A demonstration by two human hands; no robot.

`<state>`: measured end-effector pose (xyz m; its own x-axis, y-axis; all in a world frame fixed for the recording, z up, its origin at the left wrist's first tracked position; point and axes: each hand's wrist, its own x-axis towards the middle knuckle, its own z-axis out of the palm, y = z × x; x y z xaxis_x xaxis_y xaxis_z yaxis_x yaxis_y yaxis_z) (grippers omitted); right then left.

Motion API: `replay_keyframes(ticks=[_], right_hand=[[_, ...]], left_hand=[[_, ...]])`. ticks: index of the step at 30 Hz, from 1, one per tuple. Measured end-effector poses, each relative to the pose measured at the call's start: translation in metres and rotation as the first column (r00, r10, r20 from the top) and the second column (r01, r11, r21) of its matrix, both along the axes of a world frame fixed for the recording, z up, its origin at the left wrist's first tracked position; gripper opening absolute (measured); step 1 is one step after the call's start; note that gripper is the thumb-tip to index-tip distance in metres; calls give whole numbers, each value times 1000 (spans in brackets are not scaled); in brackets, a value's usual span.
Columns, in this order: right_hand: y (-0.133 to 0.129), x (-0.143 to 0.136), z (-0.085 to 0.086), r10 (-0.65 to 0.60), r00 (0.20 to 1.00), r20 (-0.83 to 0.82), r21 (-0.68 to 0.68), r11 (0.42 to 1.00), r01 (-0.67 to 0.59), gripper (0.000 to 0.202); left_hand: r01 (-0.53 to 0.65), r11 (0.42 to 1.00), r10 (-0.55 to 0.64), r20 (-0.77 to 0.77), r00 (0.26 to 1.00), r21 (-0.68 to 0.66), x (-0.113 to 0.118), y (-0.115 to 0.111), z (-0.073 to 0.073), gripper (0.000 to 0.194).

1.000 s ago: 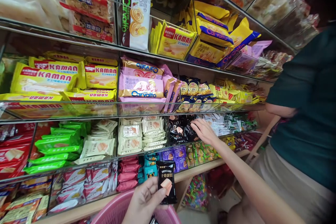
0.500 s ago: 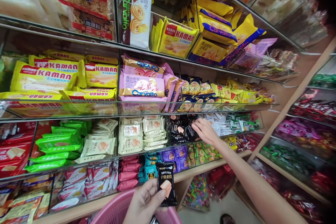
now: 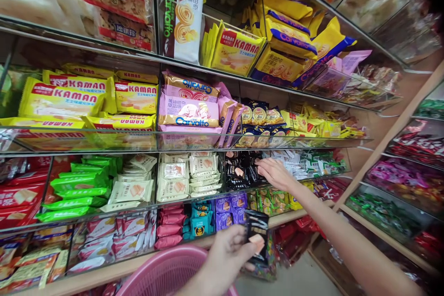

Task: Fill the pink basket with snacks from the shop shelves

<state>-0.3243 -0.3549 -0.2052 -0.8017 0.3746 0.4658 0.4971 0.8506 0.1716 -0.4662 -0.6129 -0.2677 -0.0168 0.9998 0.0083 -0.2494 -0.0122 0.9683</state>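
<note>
Pinching a blurred black packet (image 3: pixel 257 227) below KAMAN packs (image 3: pixel 237 51), the left grip (image 3: pixel 225 252) is closed, the right grip (image 3: pixel 277 173) unclear.

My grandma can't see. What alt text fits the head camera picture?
A person's left hand holds a black rectangular snack packet near a round pink plastic basket, while the right hand is among small black packets. Higher up are yellow snack packets and pink snack packets.

tiered, clear-fronted shelves (image 3: pixel 90 277) edged in pale wood meet a wooden side rack (image 3: pixel 385 136) above a greyish floor (image 3: pixel 294 280).
</note>
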Motion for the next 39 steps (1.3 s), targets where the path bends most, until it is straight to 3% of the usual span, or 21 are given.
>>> replay_keyframes(ticks=[3,7,11,15,27,34,39], right_hand=[[-3,-1,-2,-2,1000,5,9,1000,2,37],[-5,-1,0,-14,1000,20,-6,1000,14,37],[-6,0,3,-19,999,41,-52,998,21,40],[-6,-1,6,-24,998,50,-106,994,29,43],[7,13,3,-79,996,46,-281,956,89,52],[2,14,9,-2,999,-36,-301,954,-9,38],[-4,19,2,22,993,-112,-294,954,-54,36]], left_hand=[[141,982,-112,-210,971,128,16,44,3,39],[186,911,56,-558,828,367,16,94,3,37],[292,847,127,-703,700,445,7,121,5,29],[283,816,228,-732,642,504,3,131,3,24],[227,825,247,-691,679,517,11,134,1,24],[194,831,241,-653,718,521,13,135,-4,24],[179,821,222,-592,775,543,15,136,-2,21]])
